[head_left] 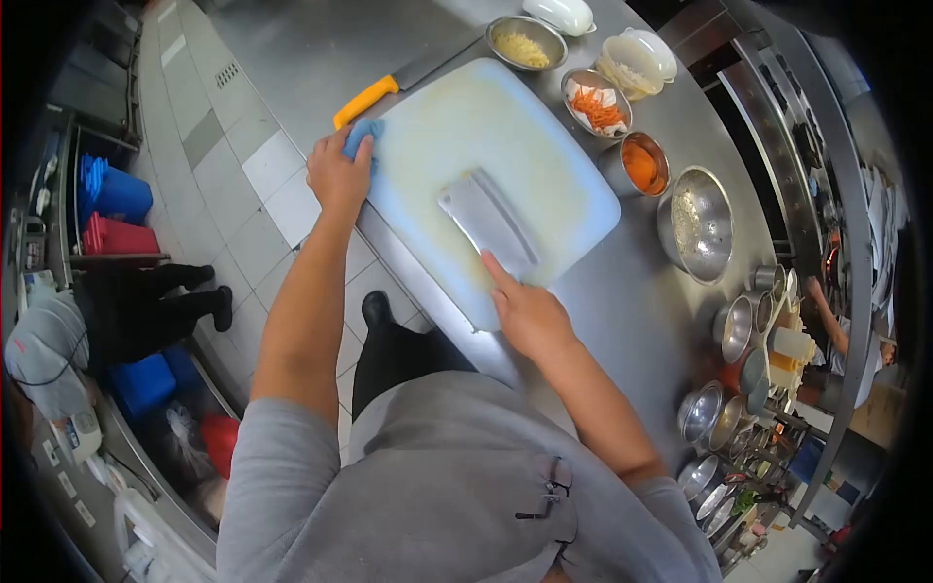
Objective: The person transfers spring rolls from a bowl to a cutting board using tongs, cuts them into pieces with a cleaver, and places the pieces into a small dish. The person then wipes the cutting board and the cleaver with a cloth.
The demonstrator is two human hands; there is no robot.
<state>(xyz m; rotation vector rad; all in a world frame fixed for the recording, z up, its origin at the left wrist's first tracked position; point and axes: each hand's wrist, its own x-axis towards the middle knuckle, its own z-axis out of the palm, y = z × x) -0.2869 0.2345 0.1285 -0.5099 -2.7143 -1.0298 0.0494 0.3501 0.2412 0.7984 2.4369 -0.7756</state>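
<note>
A large white cutting board (466, 121) lies on the steel counter. At its left edge, my left hand (338, 175) is closed around a crumpled blue cloth (364, 138). My right hand (533, 316) grips a cleaver (489, 222), whose broad blade lies over the board; the handle is hidden in my palm. My index finger reaches along toward the blade. Past the cloth, a knife with a yellow handle (367, 102) rests on the counter, its blade beside the board's far left edge.
Along the far right of the board stand a bowl of pale shreds (525, 47), a bowl of orange strips (595, 105), a tin with orange contents (641, 165) and a colander (696, 225). One person (126, 311) is at the left; another person's arm (829, 316) shows at right.
</note>
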